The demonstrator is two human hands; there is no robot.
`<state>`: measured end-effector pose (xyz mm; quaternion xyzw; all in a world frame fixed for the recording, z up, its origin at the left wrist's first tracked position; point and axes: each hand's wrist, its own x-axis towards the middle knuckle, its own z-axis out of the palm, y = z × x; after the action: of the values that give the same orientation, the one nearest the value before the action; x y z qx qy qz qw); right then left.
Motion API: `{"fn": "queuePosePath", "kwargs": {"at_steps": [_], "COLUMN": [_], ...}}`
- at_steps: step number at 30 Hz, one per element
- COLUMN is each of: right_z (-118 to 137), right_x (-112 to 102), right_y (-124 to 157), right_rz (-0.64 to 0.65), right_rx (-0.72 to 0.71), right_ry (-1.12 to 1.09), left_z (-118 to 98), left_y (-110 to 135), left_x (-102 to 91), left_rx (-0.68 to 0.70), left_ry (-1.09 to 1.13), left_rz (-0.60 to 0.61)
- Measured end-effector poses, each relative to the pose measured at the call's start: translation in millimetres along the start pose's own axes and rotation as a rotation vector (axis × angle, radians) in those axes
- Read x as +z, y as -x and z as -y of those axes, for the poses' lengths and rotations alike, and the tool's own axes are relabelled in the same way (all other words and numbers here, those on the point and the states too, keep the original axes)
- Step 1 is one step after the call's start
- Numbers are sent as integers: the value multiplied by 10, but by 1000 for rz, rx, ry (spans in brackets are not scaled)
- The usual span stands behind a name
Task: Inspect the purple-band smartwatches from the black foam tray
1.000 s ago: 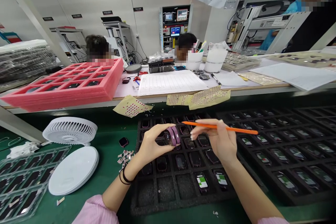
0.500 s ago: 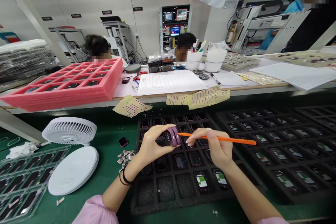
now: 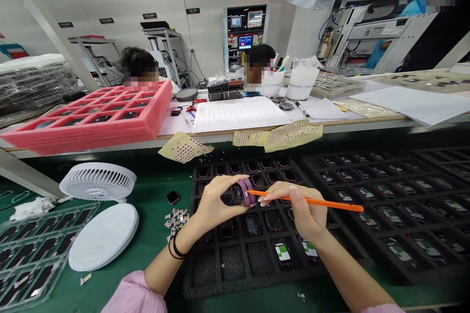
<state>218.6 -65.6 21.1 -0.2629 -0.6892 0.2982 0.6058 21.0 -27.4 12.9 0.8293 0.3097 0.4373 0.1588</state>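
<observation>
My left hand is closed on a purple watch case, held on edge between thumb and fingers with its side turned to the right. In my right hand is a thin orange stick, gripped like a pen. Its pointed tip meets or nearly meets the side of the case; which one I cannot tell. Below both hands lies a black foam tray with watches in many of its pockets. A loose watch rests on the green mat left of the tray.
Small paper pieces are scattered by my left wrist. A white fan and a clear tray stand at the left, a second black tray at the right. Along the shelf are a pink foam tray and yellow sticker sheets. Other people sit beyond.
The orange stick has tilted, its back end dropping and shifting slightly right while its tip moves slightly left and down along the case. My left hand keeps its hold, shifted a little.
</observation>
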Motion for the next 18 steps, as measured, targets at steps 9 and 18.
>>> {"fn": "queuePosePath", "kwargs": {"at_steps": [9,18], "right_z": [-20,-85], "right_x": [21,1], "right_y": [22,3], "right_rz": [20,-14], "right_rx": [-27,50], "right_ry": [78,65], "left_z": [35,67], "left_y": [14,-5], "left_x": [24,26], "left_rx": [13,-44], "left_ry": [-28,-55], "left_rz": [-7,-1]}}
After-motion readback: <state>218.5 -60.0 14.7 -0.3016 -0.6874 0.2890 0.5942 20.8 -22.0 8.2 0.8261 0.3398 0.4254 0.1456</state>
